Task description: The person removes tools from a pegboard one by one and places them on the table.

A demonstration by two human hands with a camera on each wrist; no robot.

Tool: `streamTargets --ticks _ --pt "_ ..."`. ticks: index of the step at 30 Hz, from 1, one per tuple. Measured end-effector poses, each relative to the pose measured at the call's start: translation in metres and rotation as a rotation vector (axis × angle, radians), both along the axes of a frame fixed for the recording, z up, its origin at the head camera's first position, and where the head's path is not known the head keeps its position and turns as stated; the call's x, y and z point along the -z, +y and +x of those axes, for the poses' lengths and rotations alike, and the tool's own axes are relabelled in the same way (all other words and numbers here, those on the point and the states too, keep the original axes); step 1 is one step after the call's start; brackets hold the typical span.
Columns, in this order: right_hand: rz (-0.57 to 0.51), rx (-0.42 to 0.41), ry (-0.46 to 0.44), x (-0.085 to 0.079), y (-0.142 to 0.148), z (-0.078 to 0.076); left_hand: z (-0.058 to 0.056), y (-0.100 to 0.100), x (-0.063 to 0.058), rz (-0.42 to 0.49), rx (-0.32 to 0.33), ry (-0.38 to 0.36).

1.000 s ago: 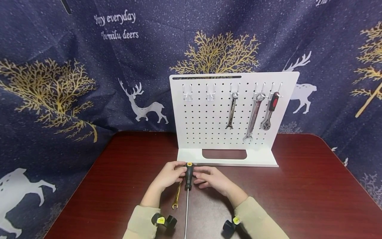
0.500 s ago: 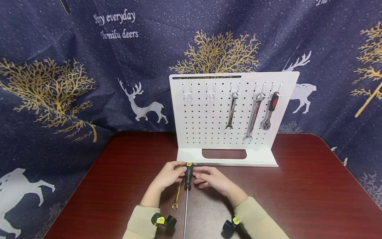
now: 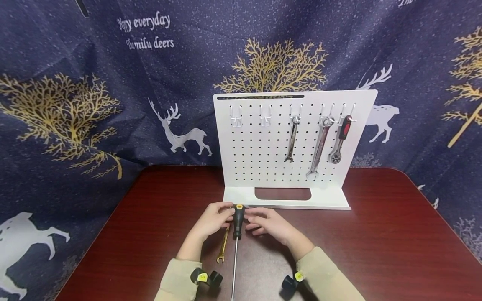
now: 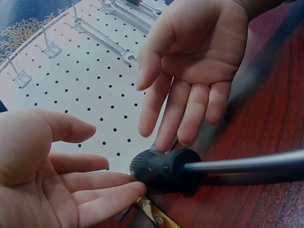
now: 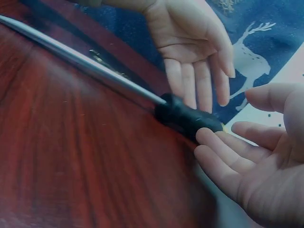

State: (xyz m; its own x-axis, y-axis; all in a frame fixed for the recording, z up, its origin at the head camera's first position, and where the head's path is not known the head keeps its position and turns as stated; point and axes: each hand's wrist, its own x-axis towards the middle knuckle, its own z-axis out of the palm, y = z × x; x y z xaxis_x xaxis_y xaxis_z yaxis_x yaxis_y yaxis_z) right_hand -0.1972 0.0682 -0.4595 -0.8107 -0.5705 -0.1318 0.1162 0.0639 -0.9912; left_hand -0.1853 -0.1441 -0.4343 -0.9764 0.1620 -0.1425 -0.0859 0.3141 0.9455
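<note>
A long screwdriver (image 3: 238, 223) lies on the table, its black handle with a yellow end toward the pegboard and its steel shaft running to the near edge of view. My left hand (image 3: 214, 218) is at the handle's left side, fingers extended, fingertips right at it. From the other side my right hand (image 3: 272, 227) meets the handle with relaxed, straight fingers. Both palms face inward in the left wrist view, where the black handle (image 4: 166, 170) sits between the fingertips. A gold wrench (image 3: 223, 248) lies just left of the screwdriver, its upper end hidden by my left hand.
A white pegboard (image 3: 263, 167) stands behind the hands on its base. Two bare hooks (image 3: 237, 121) are at its left; a small wrench (image 3: 291, 142), a larger wrench (image 3: 320, 148) and a ratchet (image 3: 340, 140) hang toward the right. A patterned cloth (image 3: 180, 83) hangs behind the table (image 3: 388, 242).
Almost nothing differs. My right hand has shifted very slightly up and right beside the handle; the left hand and the screwdriver stay nearly in place.
</note>
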Motion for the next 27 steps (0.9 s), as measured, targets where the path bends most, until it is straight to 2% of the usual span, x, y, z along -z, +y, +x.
streamTargets --ticks 5,9,17,23,27 --pt "-0.012 0.028 0.018 -0.005 0.007 -0.004 0.000 -0.001 -0.001 0.009 -0.037 0.036" --pt "-0.015 0.092 0.042 -0.010 0.017 -0.007 -0.003 0.001 -0.005 0.003 -0.048 0.112" --pt "0.006 0.264 0.068 -0.011 0.040 -0.013 -0.016 0.017 -0.024 -0.060 -0.049 0.260" --pt "0.022 0.352 0.122 -0.014 0.062 -0.013 -0.029 0.033 -0.038 -0.126 -0.023 0.376" --pt "0.046 0.393 0.157 -0.019 0.073 -0.017 -0.039 0.045 -0.050 -0.133 -0.030 0.417"
